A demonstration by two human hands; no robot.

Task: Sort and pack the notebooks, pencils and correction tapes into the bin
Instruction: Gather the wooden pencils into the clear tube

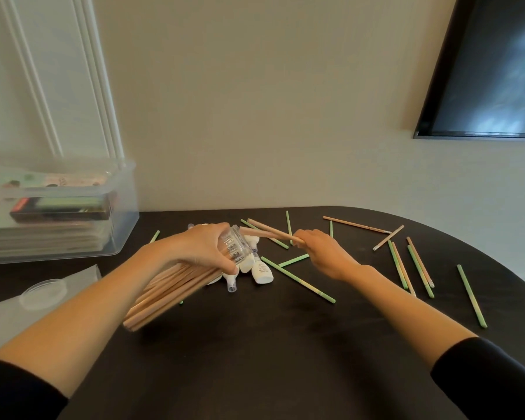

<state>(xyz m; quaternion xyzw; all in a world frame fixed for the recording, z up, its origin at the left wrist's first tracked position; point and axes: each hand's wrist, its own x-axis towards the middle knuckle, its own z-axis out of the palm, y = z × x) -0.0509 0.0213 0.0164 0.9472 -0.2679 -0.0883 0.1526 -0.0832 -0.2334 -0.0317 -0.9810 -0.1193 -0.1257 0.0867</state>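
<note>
A person's two bare forearms reach forward over a dark table (255,353). The left hand (200,248) is curled round a clear plastic container (236,241) and grips it together with a bundle of wooden pencils (164,294), which slants back from the hand toward the person's left forearm. The right hand (319,247) is closed round a single wooden pencil (269,233), whose far end reaches across to the container. Whether the tip is inside cannot be told.

Just beneath and beyond the left hand lie several white correction tapes (262,272) in a small heap on the table. Green and wooden loose pencils (419,265) are scattered around and to the right of the right hand.

Well to the left of the left hand stands a clear bin (120,207) holding stacked notebooks (58,234). Nearer the person on that side, a round clear lid (43,294) rests on a white sheet (0,316).
</note>
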